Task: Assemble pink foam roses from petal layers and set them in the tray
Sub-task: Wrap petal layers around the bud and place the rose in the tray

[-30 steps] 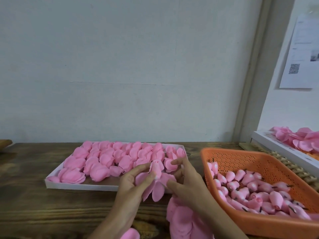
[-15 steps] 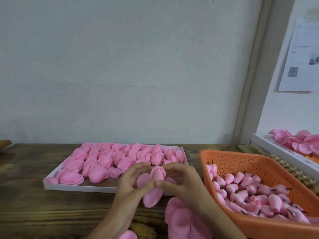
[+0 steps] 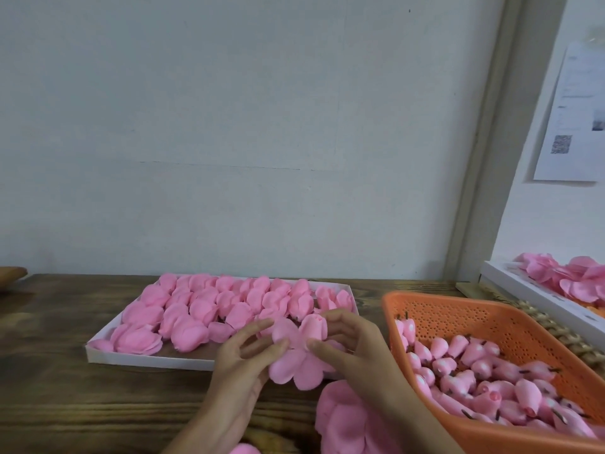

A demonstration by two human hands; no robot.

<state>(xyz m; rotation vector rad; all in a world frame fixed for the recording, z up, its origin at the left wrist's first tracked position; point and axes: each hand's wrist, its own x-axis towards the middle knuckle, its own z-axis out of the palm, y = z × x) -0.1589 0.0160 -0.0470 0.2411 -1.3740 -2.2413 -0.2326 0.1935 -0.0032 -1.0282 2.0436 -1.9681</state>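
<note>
The petal layer (image 3: pixel 296 371) has fanned out wider under the bud (image 3: pixel 315 327), one petal now raised beside it. The left hand (image 3: pixel 242 358) has spread its fingers, and the right hand (image 3: pixel 355 345) has curled over the bud.

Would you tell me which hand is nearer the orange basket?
Right. The right hand is just beside the orange basket; the left hand is farther away, across the rose.

Pink foam roses (image 3: pixel 209 309); white tray (image 3: pixel 147 359); orange perforated basket (image 3: pixel 491 319); dark brown wood-grain table (image 3: pixel 59 388); pale grey wall (image 3: pixel 229 126).
</note>
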